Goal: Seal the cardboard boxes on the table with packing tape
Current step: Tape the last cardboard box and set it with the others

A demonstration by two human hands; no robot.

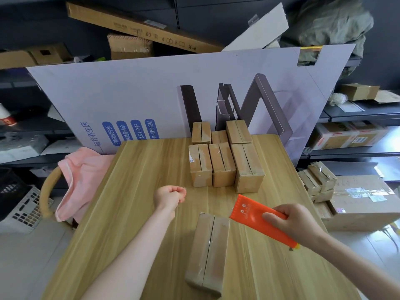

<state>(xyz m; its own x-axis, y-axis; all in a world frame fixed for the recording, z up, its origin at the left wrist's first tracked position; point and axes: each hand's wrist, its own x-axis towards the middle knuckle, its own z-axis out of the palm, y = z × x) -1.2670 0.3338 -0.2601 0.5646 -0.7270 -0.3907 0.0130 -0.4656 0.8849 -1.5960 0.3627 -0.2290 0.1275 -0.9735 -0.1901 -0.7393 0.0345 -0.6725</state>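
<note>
A long cardboard box (207, 252) lies on the wooden table (138, 213) in front of me, with clear tape along its top seam. My right hand (296, 224) grips an orange tape dispenser (255, 217), whose flat blade end hovers just above the box's far right corner. My left hand (171, 197) hangs over the table left of the box, fingers curled and holding nothing. Several more small cardboard boxes (223, 163) stand in two rows at the table's far side.
A large white printed board (151, 94) leans behind the table. A pink cloth (80, 176) hangs over a chair at the left. More taped boxes (318, 180) are stacked on a big carton (363, 202) to the right. Shelves with cartons surround the table.
</note>
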